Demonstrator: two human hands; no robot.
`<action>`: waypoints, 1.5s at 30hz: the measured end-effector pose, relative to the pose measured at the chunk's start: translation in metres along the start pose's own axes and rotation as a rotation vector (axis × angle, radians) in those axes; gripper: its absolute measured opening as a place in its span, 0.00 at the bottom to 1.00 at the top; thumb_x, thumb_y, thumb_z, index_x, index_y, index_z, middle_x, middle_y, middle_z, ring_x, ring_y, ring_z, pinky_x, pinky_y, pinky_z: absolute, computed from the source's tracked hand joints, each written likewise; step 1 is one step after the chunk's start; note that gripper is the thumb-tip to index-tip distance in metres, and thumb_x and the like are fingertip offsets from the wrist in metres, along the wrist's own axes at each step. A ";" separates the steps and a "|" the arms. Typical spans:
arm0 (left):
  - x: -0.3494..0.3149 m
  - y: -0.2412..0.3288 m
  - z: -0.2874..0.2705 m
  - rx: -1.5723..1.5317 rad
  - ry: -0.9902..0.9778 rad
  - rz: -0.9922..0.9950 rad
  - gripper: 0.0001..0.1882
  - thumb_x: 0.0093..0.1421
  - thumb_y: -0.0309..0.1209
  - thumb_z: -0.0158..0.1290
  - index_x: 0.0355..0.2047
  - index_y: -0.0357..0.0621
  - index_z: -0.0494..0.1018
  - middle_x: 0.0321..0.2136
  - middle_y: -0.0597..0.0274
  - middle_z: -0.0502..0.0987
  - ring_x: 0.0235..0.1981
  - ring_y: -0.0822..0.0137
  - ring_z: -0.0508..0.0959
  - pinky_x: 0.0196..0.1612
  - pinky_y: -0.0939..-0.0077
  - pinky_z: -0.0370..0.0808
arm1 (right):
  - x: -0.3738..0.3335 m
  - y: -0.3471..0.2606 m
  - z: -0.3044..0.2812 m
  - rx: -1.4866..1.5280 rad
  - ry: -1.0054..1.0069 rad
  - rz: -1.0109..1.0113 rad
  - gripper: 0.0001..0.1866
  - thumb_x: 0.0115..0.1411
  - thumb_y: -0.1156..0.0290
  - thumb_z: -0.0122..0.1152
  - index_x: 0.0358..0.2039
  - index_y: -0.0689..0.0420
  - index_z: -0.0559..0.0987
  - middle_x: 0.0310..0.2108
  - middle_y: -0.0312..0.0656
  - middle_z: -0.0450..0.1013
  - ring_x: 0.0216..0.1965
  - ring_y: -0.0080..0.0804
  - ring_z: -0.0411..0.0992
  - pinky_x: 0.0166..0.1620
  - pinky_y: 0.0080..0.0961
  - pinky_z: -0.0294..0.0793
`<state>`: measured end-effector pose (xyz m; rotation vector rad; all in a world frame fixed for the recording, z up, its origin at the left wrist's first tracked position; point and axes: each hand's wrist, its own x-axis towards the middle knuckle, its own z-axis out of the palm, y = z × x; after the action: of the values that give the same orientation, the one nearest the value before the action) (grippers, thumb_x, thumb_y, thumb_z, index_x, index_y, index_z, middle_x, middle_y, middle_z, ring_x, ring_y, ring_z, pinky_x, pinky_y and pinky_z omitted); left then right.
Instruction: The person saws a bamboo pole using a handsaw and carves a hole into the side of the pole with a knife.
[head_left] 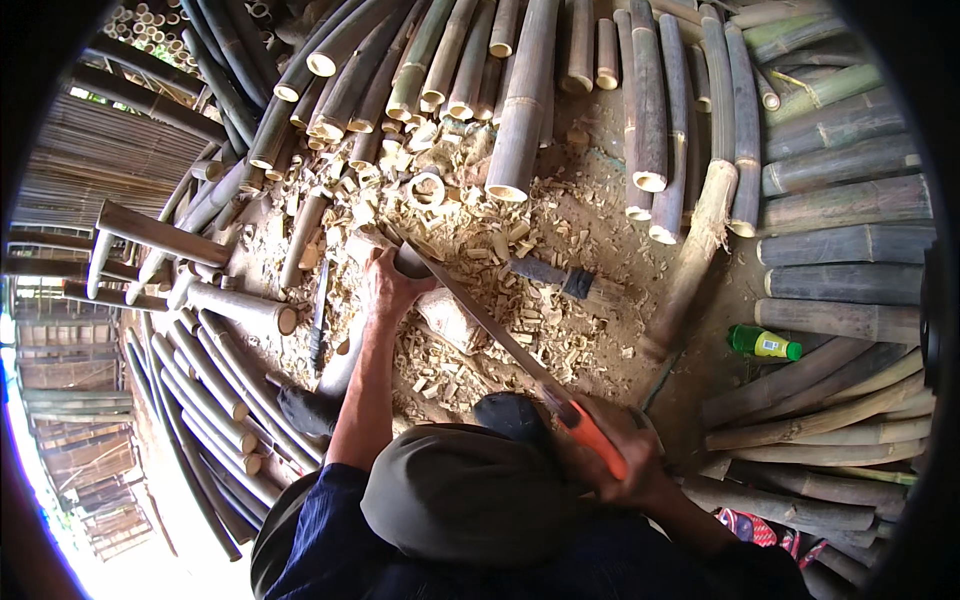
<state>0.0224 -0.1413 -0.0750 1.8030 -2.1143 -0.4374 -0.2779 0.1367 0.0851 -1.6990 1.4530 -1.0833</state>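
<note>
My right hand [635, 460], at the lower right, is wrapped round the orange handle of a hand saw [490, 325]. The long blade slants up and left, and its far end reaches a short dark bamboo piece [411, 262]. My left hand [385, 285] grips that bamboo just left of the blade, with the thumb side toward the saw. Whether the teeth are in the bamboo I cannot tell. A pale wooden block [450, 320] lies below it among the chips. To the left lies a long knife [320, 315] with a dark handle.
Wood chips [480, 250] cover the ground, with a wide blade with a wrapped handle [577, 283] on them. Bamboo poles [525, 110] line the far side. More bamboo is stacked right [840, 245] and lower left [215, 400]. A green bottle [765, 343] lies at right.
</note>
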 end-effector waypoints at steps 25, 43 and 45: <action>-0.001 0.006 -0.010 -0.119 -0.022 -0.077 0.44 0.32 0.47 0.80 0.47 0.35 0.76 0.44 0.46 0.77 0.48 0.48 0.78 0.53 0.54 0.78 | 0.018 0.017 0.018 -0.007 -0.102 -0.001 0.28 0.69 0.66 0.61 0.65 0.66 0.72 0.54 0.56 0.79 0.44 0.46 0.85 0.45 0.35 0.85; -0.005 -0.028 0.002 -0.259 -0.066 -0.103 0.43 0.29 0.43 0.81 0.46 0.36 0.79 0.42 0.48 0.81 0.47 0.52 0.80 0.54 0.58 0.79 | 0.013 0.020 0.019 -0.036 -0.037 -0.105 0.27 0.68 0.66 0.62 0.64 0.64 0.73 0.37 0.58 0.81 0.30 0.48 0.83 0.33 0.40 0.81; 0.003 0.006 -0.009 -0.307 -0.153 -0.117 0.44 0.30 0.42 0.81 0.49 0.36 0.79 0.43 0.47 0.82 0.46 0.52 0.82 0.53 0.57 0.80 | 0.062 0.049 0.071 0.031 -0.039 0.048 0.27 0.66 0.66 0.63 0.63 0.63 0.74 0.34 0.60 0.80 0.31 0.53 0.82 0.33 0.42 0.80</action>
<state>0.0211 -0.1437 -0.0640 1.7639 -1.9134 -0.9037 -0.2341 0.0637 0.0214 -1.6468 1.4373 -1.0363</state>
